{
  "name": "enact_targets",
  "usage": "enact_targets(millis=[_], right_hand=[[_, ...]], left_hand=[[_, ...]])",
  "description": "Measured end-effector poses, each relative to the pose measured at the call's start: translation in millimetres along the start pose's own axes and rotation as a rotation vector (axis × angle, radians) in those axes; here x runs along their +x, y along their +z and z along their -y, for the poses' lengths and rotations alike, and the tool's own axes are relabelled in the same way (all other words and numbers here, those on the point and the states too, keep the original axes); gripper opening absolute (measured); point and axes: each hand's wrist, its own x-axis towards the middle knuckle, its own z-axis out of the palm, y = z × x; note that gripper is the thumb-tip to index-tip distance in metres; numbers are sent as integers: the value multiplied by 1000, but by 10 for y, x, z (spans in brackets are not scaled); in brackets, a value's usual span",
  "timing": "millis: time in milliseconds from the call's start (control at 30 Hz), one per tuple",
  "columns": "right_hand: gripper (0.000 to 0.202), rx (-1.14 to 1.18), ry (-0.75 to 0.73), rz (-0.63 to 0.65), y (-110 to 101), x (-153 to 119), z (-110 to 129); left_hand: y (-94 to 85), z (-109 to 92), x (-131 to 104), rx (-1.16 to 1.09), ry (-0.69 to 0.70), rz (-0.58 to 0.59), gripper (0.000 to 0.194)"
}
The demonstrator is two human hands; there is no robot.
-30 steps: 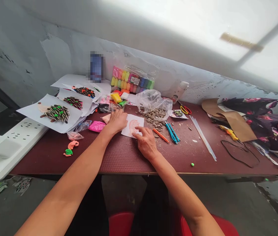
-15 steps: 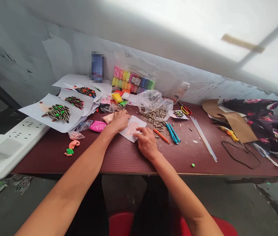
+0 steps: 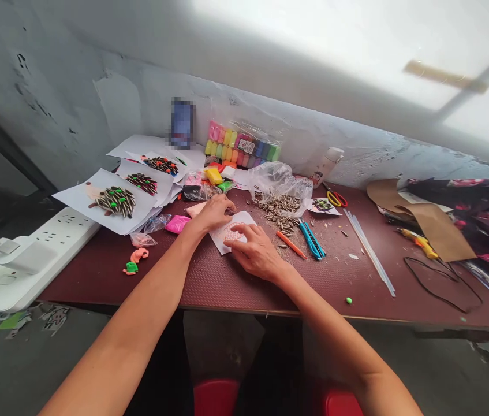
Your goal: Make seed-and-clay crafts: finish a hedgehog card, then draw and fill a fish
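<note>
A small white paper card point(image 3: 218, 241) lies on the table between my hands, with a round patch of peach clay point(image 3: 232, 231) spread on it, its surface dimpled. My left hand point(image 3: 216, 212) rests on the card's upper left edge, fingers laid down and partly hidden by the hand. Over the card's lower right part, my right hand point(image 3: 256, 249) has its fingers apart, the fingertips at the clay's edge. Sunflower seeds point(image 3: 279, 209) are heaped just beyond. On the left are paper sheets bearing seed-covered hedgehogs point(image 3: 116, 201).
Right of the card lie an orange tool point(image 3: 291, 244), a blue cutter point(image 3: 312, 240), scissors point(image 3: 336, 197), clear glue sticks point(image 3: 369, 252) and a yellow glue gun point(image 3: 420, 241). Coloured clay packs point(image 3: 242, 144) lean against the wall. A white power strip point(image 3: 32, 268) lies along the left edge.
My right hand has shifted left across the card, its fingers now reaching farther over the clay. My left hand stays on the card. The whole view has swung slightly left.
</note>
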Motion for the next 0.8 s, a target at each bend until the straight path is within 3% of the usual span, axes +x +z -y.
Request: enact_targets(millis=[100, 267, 400, 800], right_hand=[[24, -18, -86, 16, 5, 123, -89], [20, 56, -36, -82, 118, 238, -213], [24, 62, -126, -32, 133, 178, -161], [35, 60, -84, 77, 136, 164, -135]], left_hand=[[-80, -23, -11, 0, -25, 58, 29], [-186, -6, -19, -94, -5, 148, 31], [-215, 31, -11, -104, 28, 167, 36], [-224, 42, 6, -117, 52, 212, 30]])
